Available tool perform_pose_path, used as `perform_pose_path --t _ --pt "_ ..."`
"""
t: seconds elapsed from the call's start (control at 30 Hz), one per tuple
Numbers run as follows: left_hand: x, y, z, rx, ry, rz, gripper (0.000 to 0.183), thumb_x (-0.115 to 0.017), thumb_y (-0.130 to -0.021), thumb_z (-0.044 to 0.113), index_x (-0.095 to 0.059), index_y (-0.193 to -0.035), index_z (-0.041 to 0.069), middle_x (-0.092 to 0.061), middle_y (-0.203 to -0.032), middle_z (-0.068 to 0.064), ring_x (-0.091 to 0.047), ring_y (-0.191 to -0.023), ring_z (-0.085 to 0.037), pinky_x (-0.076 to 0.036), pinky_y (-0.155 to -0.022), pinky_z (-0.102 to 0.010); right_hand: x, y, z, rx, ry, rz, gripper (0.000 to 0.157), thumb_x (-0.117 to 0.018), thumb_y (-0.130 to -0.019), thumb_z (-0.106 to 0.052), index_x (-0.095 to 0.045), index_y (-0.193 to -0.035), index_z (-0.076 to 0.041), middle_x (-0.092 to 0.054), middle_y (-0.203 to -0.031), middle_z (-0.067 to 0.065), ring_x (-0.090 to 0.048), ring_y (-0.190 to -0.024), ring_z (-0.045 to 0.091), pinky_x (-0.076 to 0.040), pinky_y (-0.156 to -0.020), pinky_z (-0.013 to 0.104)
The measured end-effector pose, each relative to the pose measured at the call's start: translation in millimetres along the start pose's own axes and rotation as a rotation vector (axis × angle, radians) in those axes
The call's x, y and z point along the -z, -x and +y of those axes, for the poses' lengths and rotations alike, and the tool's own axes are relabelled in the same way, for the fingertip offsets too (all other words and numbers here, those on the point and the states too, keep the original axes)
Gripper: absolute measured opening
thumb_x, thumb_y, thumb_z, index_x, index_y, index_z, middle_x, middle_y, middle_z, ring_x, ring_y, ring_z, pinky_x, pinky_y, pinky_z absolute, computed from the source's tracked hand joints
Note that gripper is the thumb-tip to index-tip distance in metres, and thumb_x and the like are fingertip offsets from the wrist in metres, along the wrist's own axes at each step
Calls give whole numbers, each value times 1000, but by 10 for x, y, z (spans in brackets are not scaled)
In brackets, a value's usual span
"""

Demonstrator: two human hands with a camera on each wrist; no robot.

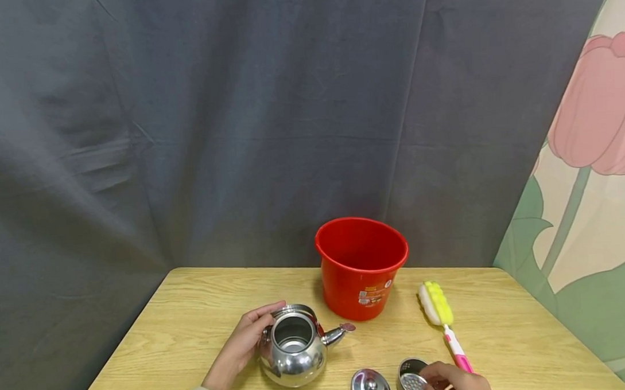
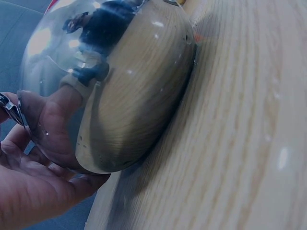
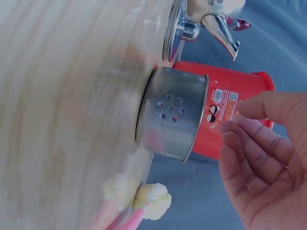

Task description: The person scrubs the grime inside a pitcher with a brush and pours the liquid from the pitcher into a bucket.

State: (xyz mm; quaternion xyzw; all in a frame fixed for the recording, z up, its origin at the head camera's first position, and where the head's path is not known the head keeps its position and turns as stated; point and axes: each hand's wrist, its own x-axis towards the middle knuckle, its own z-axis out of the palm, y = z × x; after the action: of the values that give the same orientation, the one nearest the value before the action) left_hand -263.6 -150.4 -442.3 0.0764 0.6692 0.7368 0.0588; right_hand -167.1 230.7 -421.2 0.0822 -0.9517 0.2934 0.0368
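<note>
A shiny steel kettle (image 1: 292, 365) without its lid stands on the wooden table, its spout toward the right. My left hand (image 1: 245, 338) grips its left side near the handle mount; in the left wrist view the thumb lies along the kettle's polished belly (image 2: 129, 86). At the front right, my right hand (image 1: 455, 379) hovers by a metal strainer basket (image 1: 412, 381). Seen from the right wrist, its loosely bent fingers (image 3: 266, 151) hold nothing and are apart from the rim of the perforated strainer (image 3: 170, 112). The round kettle lid (image 1: 371, 386) lies left of the strainer, knob up.
A red bucket (image 1: 362, 291) stands behind the kettle, near the table's back edge. To the right lies a yellow and white sponge brush (image 1: 437, 305) with a pink and white handle. A grey curtain (image 1: 269, 133) hangs behind the wooden table (image 1: 157, 338).
</note>
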Motion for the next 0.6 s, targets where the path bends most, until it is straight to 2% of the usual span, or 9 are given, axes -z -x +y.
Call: perform_pose_path --t 0.23,0.3,0.43,0.6 --pt "4 0 -7 2 -3 1 49 -50 -82 6 -51 -130 -4 -48 -137 -15 -36 -131 -29 -19 -109 -49 8 -27 68 -258 -75 58 15 -71 -77 -13 -68 -91 -6 -66 -79 -4 -61 -68 7 -51 -60 21" --pt "7 0 -10 2 -4 1 49 -50 -82 6 -51 -130 -4 -49 -137 -15 -36 -131 -29 -20 -109 -48 24 -29 91 -289 -93 74 18 -71 -77 -13 -68 -92 -4 -67 -79 -2 -62 -70 10 -52 -62 24" --pt "10 3 -7 4 -4 0 49 -50 -82 6 -51 -130 -4 -49 -137 -15 -37 -130 -28 -21 -109 -47 94 -25 147 -287 -107 72 25 -70 -78 -13 -65 -98 3 -66 -82 0 -62 -73 13 -53 -64 26" --pt "12 2 -3 3 -1 -1 48 -50 -83 6 -52 -130 -3 -48 -138 -16 -35 -131 -29 -20 -109 -48 142 -21 237 -314 -64 83 30 -70 -78 -16 -64 -101 2 -65 -83 -2 -60 -73 11 -51 -62 23"
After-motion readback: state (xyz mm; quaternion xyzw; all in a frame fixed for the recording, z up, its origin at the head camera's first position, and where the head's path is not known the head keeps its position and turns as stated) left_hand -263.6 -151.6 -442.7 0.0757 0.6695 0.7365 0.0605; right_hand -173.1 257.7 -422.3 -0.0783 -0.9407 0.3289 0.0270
